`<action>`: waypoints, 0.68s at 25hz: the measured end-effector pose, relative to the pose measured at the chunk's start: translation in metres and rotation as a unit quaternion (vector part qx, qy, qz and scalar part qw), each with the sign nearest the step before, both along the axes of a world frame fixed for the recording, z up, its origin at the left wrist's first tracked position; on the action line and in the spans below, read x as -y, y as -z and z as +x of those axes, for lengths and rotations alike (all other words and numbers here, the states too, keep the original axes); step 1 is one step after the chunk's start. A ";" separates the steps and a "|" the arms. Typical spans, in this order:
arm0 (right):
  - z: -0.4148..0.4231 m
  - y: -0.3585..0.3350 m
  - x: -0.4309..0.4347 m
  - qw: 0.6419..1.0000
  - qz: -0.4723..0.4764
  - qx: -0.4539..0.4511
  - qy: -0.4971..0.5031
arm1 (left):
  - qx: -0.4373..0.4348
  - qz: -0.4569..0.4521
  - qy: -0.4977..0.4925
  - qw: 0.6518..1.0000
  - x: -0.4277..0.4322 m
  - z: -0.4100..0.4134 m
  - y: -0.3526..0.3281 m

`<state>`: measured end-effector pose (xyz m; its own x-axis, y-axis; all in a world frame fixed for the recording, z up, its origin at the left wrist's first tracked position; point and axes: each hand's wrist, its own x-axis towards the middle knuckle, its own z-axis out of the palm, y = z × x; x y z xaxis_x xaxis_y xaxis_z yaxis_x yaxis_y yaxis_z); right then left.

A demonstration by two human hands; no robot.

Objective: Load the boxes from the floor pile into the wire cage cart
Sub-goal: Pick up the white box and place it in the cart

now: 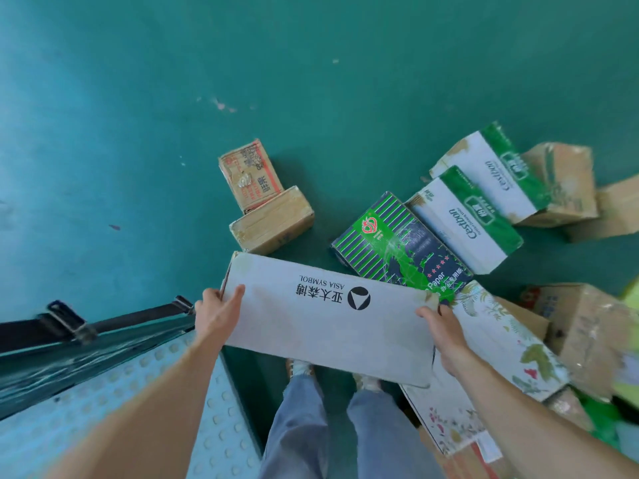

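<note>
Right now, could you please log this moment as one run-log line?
held: white Asia Symbol box | left hand: grips left end | right hand: grips right end

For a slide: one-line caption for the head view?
Left hand and right hand hold a white Asia Symbol box over scattered boxes on the green floor.

The floor (pixel 311 63) is a smooth teal-green coating, seamless as far as I can see. A paler, bluish sheen (pixel 52 115) washes over its left side, where the light falls strongest. A few pale scuffs (pixel 221 105), perhaps scraped paint, mark it farther out, and a small dark fleck (pixel 114 227) lies off to the left.
</note>
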<state>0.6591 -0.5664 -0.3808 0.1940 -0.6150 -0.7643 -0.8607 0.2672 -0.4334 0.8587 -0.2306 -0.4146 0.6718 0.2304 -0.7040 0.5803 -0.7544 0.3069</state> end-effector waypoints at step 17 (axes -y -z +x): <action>0.043 -0.229 0.006 0.920 -0.034 0.185 -0.343 | 0.287 -0.185 -0.413 0.844 -0.049 -0.190 -0.252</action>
<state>0.7016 -0.5720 -0.1514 0.7937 -0.2955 -0.5317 -0.6068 -0.3227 -0.7264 0.6684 -0.1813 -0.1628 0.6450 0.6219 -0.4442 0.5373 0.0443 0.8422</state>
